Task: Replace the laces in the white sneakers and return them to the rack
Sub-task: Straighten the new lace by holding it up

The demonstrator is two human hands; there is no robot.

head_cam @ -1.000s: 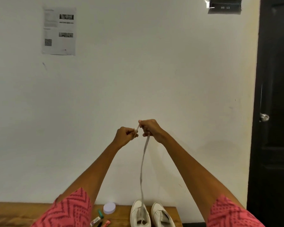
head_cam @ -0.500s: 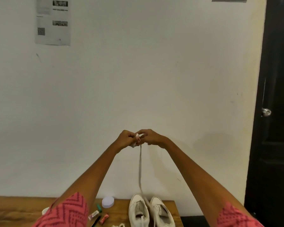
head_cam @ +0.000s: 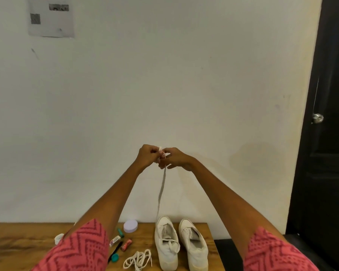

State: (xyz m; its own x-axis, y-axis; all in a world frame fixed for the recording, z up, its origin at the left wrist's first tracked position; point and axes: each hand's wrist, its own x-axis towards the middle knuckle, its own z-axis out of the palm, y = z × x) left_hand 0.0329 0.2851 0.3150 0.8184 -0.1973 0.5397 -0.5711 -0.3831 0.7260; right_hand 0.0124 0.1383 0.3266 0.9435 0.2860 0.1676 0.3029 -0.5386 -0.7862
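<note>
Two white sneakers stand side by side on the wooden table (head_cam: 12, 241): the left sneaker (head_cam: 166, 243) and the right sneaker (head_cam: 194, 247). A white lace (head_cam: 161, 190) runs taut from the left sneaker up to my hands, raised in front of the wall. My left hand (head_cam: 147, 156) and my right hand (head_cam: 173, 158) meet at the lace's top end and both pinch it, with a small bunch of lace between the fingers. A loose coiled lace (head_cam: 138, 260) lies on the table left of the sneakers.
A lilac round lid (head_cam: 131, 225), a green cap (head_cam: 121, 232), a red tube (head_cam: 126, 243), a white roll (head_cam: 59, 238) and other small items lie on the table. A black door (head_cam: 333, 133) with a knob stands at the right. A paper sheet (head_cam: 51, 18) hangs on the wall.
The view has tilted down, showing more of the table and the coiled lace. My hands have lowered a little and closed together on the lace's end.
</note>
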